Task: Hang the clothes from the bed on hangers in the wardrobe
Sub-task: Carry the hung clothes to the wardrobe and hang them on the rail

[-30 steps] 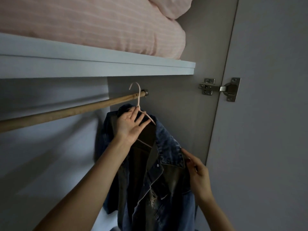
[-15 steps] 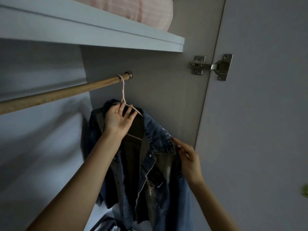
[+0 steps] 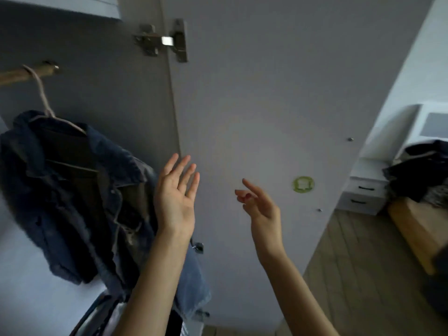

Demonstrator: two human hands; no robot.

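Note:
A blue denim jacket point(image 3: 72, 195) hangs on a pale hanger point(image 3: 42, 98) whose hook sits over the wooden rail point(image 3: 14, 75) at the upper left. My left hand point(image 3: 175, 195) is raised just right of the jacket, palm up, fingers straight, holding nothing. My right hand point(image 3: 260, 204) floats in front of the wardrobe door point(image 3: 266, 105), fingers loosely spread, empty. A dark pile of clothes point(image 3: 421, 168) lies on the bed point(image 3: 419, 226) at the far right.
The open door carries a metal hinge point(image 3: 167, 41) and a green round sticker point(image 3: 303, 184). A white bedside drawer unit point(image 3: 363, 187) stands beyond it on wooden flooring point(image 3: 351, 275). More dark items show at the wardrobe's bottom point(image 3: 106, 311).
Both hands have let go of the hanger and jacket and pulled away to the right. The view has swung right, bringing the door, the bed and the clothes pile into sight.

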